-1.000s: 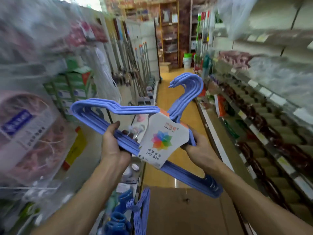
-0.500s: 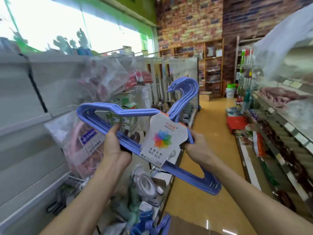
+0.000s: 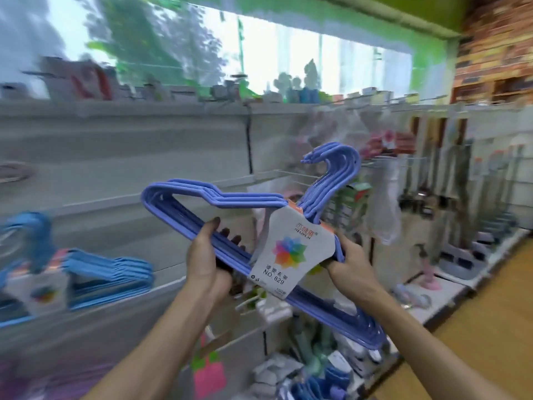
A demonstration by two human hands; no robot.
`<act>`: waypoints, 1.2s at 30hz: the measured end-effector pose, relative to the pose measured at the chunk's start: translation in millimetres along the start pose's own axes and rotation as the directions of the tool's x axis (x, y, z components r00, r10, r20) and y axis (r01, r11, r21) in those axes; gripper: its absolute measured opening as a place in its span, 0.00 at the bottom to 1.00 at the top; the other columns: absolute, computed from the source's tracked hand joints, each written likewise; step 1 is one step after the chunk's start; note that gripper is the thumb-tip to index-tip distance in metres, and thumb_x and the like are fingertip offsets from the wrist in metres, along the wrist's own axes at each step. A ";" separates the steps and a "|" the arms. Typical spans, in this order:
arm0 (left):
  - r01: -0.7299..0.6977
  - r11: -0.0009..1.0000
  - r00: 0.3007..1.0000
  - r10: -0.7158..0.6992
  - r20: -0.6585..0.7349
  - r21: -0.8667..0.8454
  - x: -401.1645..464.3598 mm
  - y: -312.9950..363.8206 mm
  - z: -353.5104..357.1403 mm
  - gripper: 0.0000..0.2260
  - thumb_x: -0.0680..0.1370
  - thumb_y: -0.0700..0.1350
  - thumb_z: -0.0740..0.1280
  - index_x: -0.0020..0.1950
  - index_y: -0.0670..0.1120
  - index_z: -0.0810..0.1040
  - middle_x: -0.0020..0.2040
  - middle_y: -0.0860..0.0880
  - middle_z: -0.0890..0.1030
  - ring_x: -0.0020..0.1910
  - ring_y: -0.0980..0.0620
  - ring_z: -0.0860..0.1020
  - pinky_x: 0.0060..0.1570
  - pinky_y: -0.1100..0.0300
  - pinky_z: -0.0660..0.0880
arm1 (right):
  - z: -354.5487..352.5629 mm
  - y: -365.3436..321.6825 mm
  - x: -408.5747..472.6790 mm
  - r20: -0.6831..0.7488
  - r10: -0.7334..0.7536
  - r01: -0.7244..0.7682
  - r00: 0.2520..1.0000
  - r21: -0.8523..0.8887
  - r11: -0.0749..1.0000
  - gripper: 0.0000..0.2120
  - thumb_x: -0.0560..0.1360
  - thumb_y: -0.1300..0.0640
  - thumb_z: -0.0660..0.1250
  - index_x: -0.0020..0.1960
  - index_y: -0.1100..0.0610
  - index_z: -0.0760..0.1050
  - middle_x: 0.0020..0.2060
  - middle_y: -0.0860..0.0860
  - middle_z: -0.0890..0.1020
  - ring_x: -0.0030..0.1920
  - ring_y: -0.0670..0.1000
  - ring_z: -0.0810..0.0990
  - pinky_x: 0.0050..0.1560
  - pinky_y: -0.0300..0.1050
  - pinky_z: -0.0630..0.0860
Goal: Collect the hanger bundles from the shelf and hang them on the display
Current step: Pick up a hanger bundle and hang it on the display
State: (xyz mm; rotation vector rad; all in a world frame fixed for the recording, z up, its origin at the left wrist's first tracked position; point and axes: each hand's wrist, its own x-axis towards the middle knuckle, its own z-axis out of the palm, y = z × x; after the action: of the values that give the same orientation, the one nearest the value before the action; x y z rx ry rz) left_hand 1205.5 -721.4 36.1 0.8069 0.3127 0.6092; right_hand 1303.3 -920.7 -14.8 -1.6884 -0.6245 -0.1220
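Both hands clamp the blue hanger bundle [image 3: 259,249] in mid-air before the shelving — left hand [image 3: 206,261] on the lower bar, right hand [image 3: 350,259] beside the label card [image 3: 288,252]. Long axis slopes down to the right; hooks [image 3: 331,174] point up and away, nearer the right hand, toward blurred display prongs [image 3: 291,177].

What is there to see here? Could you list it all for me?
Periwinkle-blue plastic hanger bundle: one, held up in the centre, tilted.
White card label printed NO. 829: one, wrapped around the bundle's neck.
Light-blue plastic hanger bundles: number unclear, blurred, hanging at left on the display.
Grey slatted display wall: one, behind the hangers.
Yellow-brown floor: right.
Small goods on low shelves: many, blurred.
Left hand: fingers curled round the lower bar.
Right hand: grips the bundle beside the label.
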 end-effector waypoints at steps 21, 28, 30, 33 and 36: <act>-0.532 0.841 0.740 0.518 -0.429 0.099 -176.9 282.8 -290.2 0.07 0.79 0.43 0.63 0.41 0.46 0.73 0.34 0.48 0.74 0.33 0.49 0.76 0.35 0.57 0.75 | 362.4 -194.3 -109.4 0.530 -0.345 0.219 0.775 0.287 0.933 0.33 0.75 0.67 0.69 0.75 0.46 0.68 0.60 0.44 0.82 0.59 0.42 0.79 0.60 0.45 0.77; -0.613 0.780 0.610 0.566 -0.554 0.122 -261.8 360.2 -387.6 0.10 0.78 0.42 0.64 0.37 0.47 0.72 0.31 0.50 0.74 0.34 0.49 0.75 0.39 0.56 0.73 | 487.2 -258.7 -191.7 0.638 -0.425 0.217 0.642 0.381 0.899 0.29 0.76 0.64 0.68 0.73 0.44 0.69 0.57 0.42 0.83 0.55 0.38 0.80 0.45 0.28 0.75; -0.624 0.773 0.590 0.564 -0.578 0.117 -282.7 378.5 -414.8 0.09 0.78 0.41 0.64 0.38 0.46 0.71 0.33 0.49 0.74 0.37 0.48 0.75 0.42 0.53 0.73 | 517.7 -275.5 -213.8 0.659 -0.438 0.194 0.611 0.411 0.891 0.28 0.76 0.64 0.68 0.73 0.46 0.70 0.58 0.43 0.82 0.57 0.39 0.79 0.47 0.29 0.73; -0.635 0.763 0.562 0.561 -0.607 0.118 -309.8 403.0 -452.6 0.08 0.78 0.41 0.64 0.39 0.46 0.72 0.32 0.49 0.75 0.37 0.48 0.76 0.44 0.52 0.73 | 557.7 -297.1 -245.6 0.676 -0.464 0.195 0.572 0.437 0.878 0.28 0.75 0.63 0.69 0.72 0.46 0.71 0.59 0.39 0.81 0.56 0.37 0.79 0.51 0.33 0.73; -0.654 0.748 0.534 0.562 -0.632 0.112 -327.6 425.5 -484.2 0.08 0.78 0.41 0.64 0.38 0.47 0.71 0.35 0.48 0.73 0.36 0.49 0.75 0.44 0.53 0.73 | 592.5 -313.0 -268.3 0.703 -0.473 0.190 0.531 0.446 0.875 0.28 0.73 0.59 0.69 0.71 0.43 0.72 0.60 0.41 0.82 0.60 0.42 0.80 0.58 0.43 0.77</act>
State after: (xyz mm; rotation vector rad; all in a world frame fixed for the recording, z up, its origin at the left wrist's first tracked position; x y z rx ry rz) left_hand 550.2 -416.0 47.6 0.5296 0.6065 1.5884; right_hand 777.4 -427.3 16.1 -1.2087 -1.5801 0.4904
